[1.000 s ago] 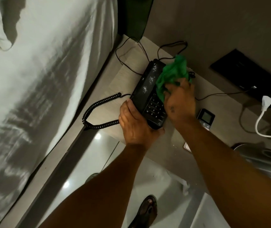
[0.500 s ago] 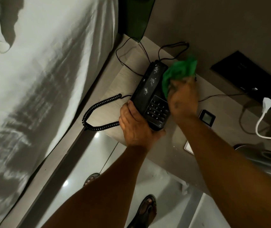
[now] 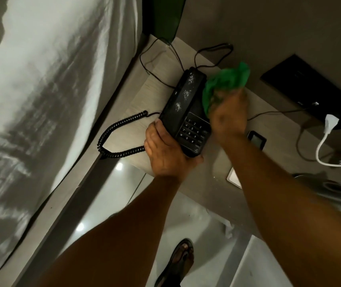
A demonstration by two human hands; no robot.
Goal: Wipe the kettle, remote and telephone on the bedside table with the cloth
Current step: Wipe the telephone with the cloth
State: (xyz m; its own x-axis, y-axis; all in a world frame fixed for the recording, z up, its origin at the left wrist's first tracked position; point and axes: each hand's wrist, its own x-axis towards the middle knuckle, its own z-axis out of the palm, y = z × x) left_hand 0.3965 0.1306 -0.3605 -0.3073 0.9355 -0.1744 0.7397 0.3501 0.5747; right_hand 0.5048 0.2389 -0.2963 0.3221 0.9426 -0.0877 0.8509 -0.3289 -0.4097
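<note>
Head view: left hand (image 3: pixel 166 151) clamps the light, rigid black plastic corded telephone (image 3: pixel 186 112) at its near corner; right hand (image 3: pixel 228 114) grips the soft, crumpled green cloth (image 3: pixel 225 82).

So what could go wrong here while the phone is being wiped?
The telephone sits at the table's front edge, steadied only by the left hand; a hard swipe could push it off. The cloth in the right hand might snag the thin black cables behind it. White specks on the handset may be missed.
</note>
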